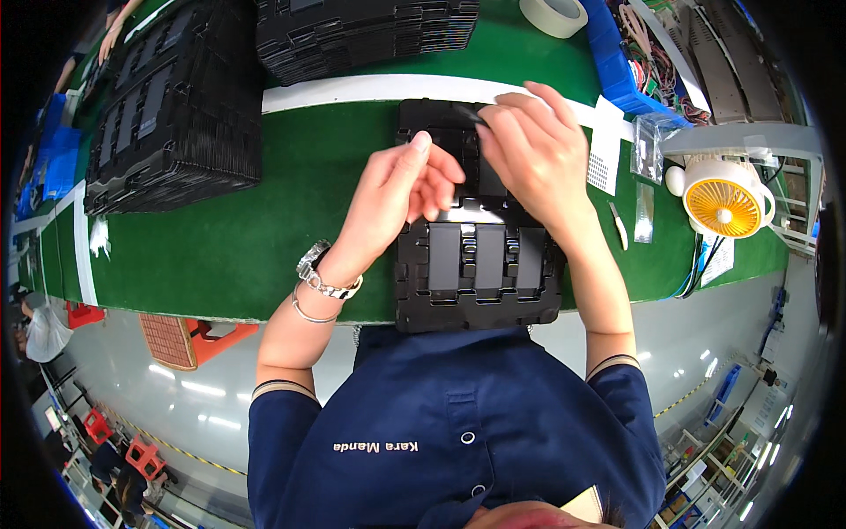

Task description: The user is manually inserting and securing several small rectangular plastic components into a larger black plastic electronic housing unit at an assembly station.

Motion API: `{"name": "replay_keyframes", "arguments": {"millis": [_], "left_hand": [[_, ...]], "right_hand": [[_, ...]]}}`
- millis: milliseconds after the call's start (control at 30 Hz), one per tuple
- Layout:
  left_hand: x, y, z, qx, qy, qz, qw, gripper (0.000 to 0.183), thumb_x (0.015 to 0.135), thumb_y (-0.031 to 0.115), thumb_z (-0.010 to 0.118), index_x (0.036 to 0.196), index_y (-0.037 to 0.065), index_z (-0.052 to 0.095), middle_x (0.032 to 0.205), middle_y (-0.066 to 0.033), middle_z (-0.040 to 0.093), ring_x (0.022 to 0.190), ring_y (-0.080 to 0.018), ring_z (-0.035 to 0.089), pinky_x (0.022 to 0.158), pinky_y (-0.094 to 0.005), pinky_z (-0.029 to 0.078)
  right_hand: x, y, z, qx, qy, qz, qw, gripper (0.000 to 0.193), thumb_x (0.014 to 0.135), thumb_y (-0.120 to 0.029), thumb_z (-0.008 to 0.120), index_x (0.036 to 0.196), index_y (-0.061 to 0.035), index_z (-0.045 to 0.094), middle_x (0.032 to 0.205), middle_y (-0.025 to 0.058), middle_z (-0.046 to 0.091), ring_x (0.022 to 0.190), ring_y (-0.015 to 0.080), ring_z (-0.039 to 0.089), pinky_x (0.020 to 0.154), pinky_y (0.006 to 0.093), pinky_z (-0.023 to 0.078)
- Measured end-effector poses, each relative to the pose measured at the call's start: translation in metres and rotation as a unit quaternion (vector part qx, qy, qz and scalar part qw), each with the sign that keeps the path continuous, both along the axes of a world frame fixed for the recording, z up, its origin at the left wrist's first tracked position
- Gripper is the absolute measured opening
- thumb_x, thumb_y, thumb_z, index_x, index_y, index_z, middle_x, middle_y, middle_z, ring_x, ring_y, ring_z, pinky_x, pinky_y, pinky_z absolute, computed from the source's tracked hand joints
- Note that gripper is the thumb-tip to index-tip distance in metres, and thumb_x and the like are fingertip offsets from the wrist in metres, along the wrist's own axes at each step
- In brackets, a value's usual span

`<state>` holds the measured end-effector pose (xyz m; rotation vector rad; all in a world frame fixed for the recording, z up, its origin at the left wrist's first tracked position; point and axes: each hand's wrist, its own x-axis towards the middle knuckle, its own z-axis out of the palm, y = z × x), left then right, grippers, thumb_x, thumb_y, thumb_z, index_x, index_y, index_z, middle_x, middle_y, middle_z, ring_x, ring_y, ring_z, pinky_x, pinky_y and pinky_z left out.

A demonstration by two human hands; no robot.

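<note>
In front of me a black molded plastic tray (478,310) lies on the green table. Flat dark grey rectangular pieces (490,256) sit side by side in its near half. Above the far half is my right hand (535,145), its thumb and fingers pinched at a thin dark piece (467,113) that is blurred and partly hidden. My left hand (407,179) hovers over the tray's left side, thumb up and fingers loosely curled and apart, with nothing visible in it. Both hands cover part of the tray's far half.
Tall stacks of black trays (189,106) (366,35) stand at the left and far side. To the right are a small knife (619,227), a printed sheet (604,150), clear bags (646,148) and a yellow-white fan (724,204). A tape roll (553,16) lies beside a blue bin (617,66) of wires.
</note>
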<state>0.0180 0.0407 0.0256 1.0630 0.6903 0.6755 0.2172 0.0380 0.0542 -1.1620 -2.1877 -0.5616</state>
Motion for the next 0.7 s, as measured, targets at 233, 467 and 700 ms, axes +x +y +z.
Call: {"name": "replay_keyframes", "arguments": {"millis": [233,467,700], "left_hand": [[0.003,-0.008,-0.002,-0.112,-0.107,0.064,0.986,0.041,0.099,0.041,0.047,0.095,0.003,0.063,0.079,0.0004,0.062,0.064,-0.0052,0.057,0.050,-0.0182,0.040],[0.003,-0.005,-0.004,0.080,-0.048,0.135,0.986,0.020,0.093,0.022,0.059,0.085,0.003,0.059,0.076,0.0028,0.056,0.067,-0.0037,0.048,0.060,-0.0219,0.039],[0.002,-0.004,-0.003,0.136,0.010,0.125,0.983,0.026,0.090,0.018,0.062,0.071,0.003,0.052,0.060,0.0063,0.046,0.058,-0.0026,0.039,0.050,-0.0229,0.032]], "right_hand": [[-0.030,-0.047,0.014,-0.067,0.107,0.090,0.988,0.034,0.060,-0.016,0.068,0.093,-0.0067,0.070,0.093,0.0078,0.063,0.085,0.0253,0.062,0.072,0.0376,0.051],[-0.027,-0.057,0.016,-0.394,0.500,0.021,0.771,0.012,0.092,-0.008,0.058,0.093,0.0024,0.065,0.088,0.0083,0.067,0.082,0.0150,0.064,0.075,0.0280,0.050],[-0.035,-0.054,0.006,-0.486,0.523,0.017,0.700,0.014,0.091,-0.011,0.061,0.095,0.0027,0.063,0.084,0.0051,0.065,0.080,0.0113,0.062,0.076,0.0262,0.050]]}}
